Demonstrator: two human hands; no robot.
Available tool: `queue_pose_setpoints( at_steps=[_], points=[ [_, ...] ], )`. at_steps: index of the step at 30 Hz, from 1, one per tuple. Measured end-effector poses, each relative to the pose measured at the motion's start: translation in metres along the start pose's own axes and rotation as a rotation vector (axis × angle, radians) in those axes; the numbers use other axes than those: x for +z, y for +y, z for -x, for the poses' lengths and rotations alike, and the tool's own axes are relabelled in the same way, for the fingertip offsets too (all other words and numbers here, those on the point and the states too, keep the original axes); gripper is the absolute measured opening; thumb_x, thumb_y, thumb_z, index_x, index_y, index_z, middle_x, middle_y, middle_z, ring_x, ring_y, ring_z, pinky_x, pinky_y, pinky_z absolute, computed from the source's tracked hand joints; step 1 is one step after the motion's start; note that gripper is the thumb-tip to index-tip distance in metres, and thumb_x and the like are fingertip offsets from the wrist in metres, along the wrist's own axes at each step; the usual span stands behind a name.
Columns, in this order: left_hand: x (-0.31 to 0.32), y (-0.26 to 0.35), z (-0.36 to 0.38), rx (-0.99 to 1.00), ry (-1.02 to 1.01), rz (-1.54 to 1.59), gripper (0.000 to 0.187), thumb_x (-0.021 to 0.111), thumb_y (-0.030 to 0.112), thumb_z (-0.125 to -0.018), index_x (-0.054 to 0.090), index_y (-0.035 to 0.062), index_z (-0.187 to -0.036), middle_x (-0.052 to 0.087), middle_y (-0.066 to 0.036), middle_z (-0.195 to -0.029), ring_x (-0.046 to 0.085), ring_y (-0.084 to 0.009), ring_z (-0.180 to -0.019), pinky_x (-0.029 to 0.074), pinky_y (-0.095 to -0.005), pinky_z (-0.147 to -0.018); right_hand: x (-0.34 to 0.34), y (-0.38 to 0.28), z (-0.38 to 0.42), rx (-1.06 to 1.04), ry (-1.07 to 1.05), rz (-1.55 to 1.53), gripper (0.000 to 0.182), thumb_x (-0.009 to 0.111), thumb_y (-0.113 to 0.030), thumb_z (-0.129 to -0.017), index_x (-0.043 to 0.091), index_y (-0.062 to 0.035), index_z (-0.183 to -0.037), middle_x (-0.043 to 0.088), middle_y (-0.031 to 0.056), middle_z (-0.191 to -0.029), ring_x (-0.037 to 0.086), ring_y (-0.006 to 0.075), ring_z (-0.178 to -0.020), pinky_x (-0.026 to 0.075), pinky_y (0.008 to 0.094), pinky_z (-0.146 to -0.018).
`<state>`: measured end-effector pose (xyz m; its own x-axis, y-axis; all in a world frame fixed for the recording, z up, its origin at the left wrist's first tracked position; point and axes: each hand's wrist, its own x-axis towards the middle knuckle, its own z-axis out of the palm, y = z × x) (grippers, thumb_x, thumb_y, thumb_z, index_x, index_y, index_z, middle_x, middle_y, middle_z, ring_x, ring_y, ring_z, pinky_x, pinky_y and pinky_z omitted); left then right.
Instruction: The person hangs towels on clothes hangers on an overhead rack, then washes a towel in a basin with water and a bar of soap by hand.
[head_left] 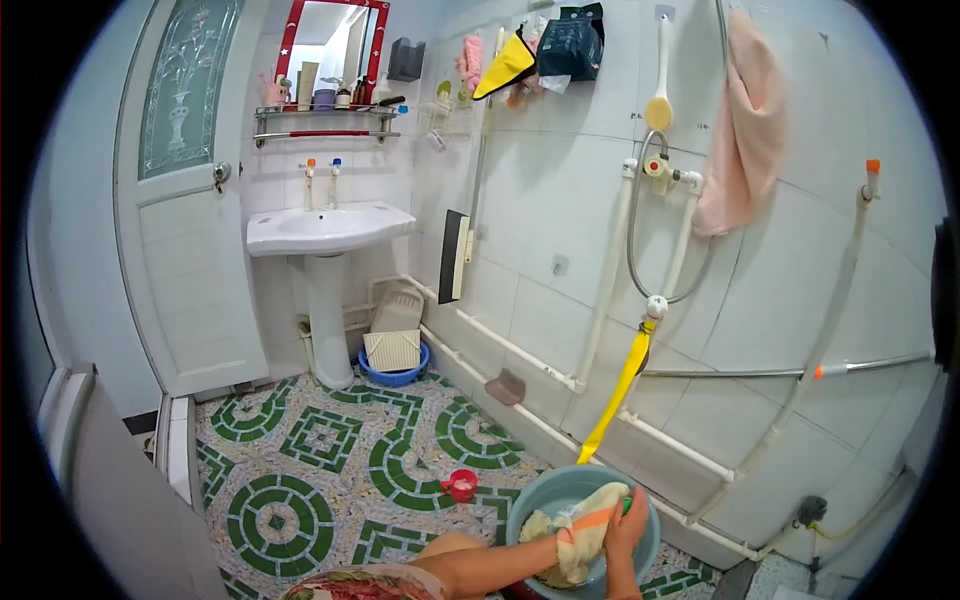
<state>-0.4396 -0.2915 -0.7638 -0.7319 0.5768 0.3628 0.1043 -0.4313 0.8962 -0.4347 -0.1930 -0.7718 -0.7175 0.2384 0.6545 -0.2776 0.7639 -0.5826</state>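
A wet cream towel with an orange stripe is bunched over a light blue basin, part of it hanging inside. My left forearm reaches in from the left, and the towel covers my left hand, so its fingers are hidden. On the right side of the towel, my right hand is curled around a small green object, perhaps a soap bar or a brush, pressed to the cloth. A yellow hose runs from the wall tap down to the basin's back rim.
A red cup stands on the green-patterned floor, left of the basin. White pipes run low along the right wall. A pedestal sink and a blue tub with a washboard stand farther back.
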Motion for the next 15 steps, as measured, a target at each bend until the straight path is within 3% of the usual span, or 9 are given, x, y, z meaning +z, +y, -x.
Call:
queue_pose_setpoints(
  at_steps=[4,7,10,12,13,14,15],
  points=[
    [-0.006,-0.011,0.004,-0.097,-0.037,0.351,0.019,0.056,0.023,-0.083,0.051,0.017,-0.1,0.046,-0.001,-0.084,0.042,-0.0129,-0.074,0.035,-0.0267,-0.067,0.017,0.025,-0.001,0.35,0.148,-0.158,0.043,0.054,-0.02,-0.088,0.045,0.0011,-0.125,0.05,0.0208,-0.119,0.047,0.0363,-0.111,0.036,0.0405,-0.096],
    [-0.016,-0.009,0.003,-0.147,-0.064,0.504,0.015,0.057,0.024,-0.083,0.051,0.0176,-0.095,0.045,0.002,-0.074,0.042,-0.0108,-0.064,0.035,-0.0257,-0.059,0.008,-0.026,0.007,0.029,-0.038,0.093,0.046,0.053,-0.025,-0.089,0.043,0.0012,-0.126,0.05,0.0202,-0.119,0.048,0.0355,-0.11,0.037,0.0399,-0.095],
    [-0.022,-0.012,0.008,-0.208,-0.073,0.579,0.011,0.058,0.024,-0.083,0.051,0.0183,-0.089,0.045,0.005,-0.064,0.041,-0.0087,-0.054,0.036,-0.0248,-0.051,0.008,-0.031,0.007,0.191,-0.136,-0.178,0.049,0.056,-0.025,-0.087,0.043,0.0006,-0.127,0.05,0.0219,-0.121,0.045,0.0384,-0.114,0.035,0.044,-0.097],
    [-0.023,-0.016,0.01,-0.264,-0.104,0.772,0.01,0.059,0.025,-0.083,0.052,0.0187,-0.086,0.044,0.007,-0.058,0.041,-0.0073,-0.047,0.037,-0.0242,-0.045,0.021,-0.002,0.004,0.265,-0.073,-0.077,0.05,0.055,-0.026,-0.088,0.042,0.0008,-0.128,0.05,0.0215,-0.122,0.045,0.0364,-0.115,0.035,0.0417,-0.098],
    [-0.026,-0.017,0.01,-0.328,-0.178,1.119,0.01,0.059,0.025,-0.083,0.052,0.0189,-0.084,0.044,0.008,-0.054,0.041,-0.0066,-0.044,0.037,-0.0239,-0.042,0.018,0.007,0.001,0.335,-0.047,-0.033,0.051,0.054,-0.029,-0.089,0.042,0.0018,-0.128,0.05,0.0211,-0.123,0.046,0.035,-0.114,0.035,0.0406,-0.098],
    [-0.03,-0.01,0.008,-0.616,-0.437,1.899,0.01,0.06,0.025,-0.083,0.052,0.0191,-0.082,0.044,0.009,-0.051,0.041,-0.0059,-0.04,0.038,-0.0235,-0.04,0.023,0.043,-0.008,0.467,-0.039,-0.23,0.052,0.052,-0.033,-0.09,0.043,0.0033,-0.127,0.051,0.0204,-0.123,0.047,0.033,-0.114,0.035,0.0395,-0.098],
    [-0.033,0.009,0.004,-1.181,-0.751,2.399,0.01,0.06,0.025,-0.083,0.052,0.0193,-0.08,0.044,0.01,-0.048,0.041,-0.0052,-0.037,0.038,-0.0232,-0.037,0.012,0.042,-0.016,0.614,-0.016,-0.422,0.055,0.05,-0.037,-0.091,0.043,0.0048,-0.126,0.051,0.0197,-0.123,0.048,0.031,-0.113,0.035,0.0384,-0.098]
  ],
)
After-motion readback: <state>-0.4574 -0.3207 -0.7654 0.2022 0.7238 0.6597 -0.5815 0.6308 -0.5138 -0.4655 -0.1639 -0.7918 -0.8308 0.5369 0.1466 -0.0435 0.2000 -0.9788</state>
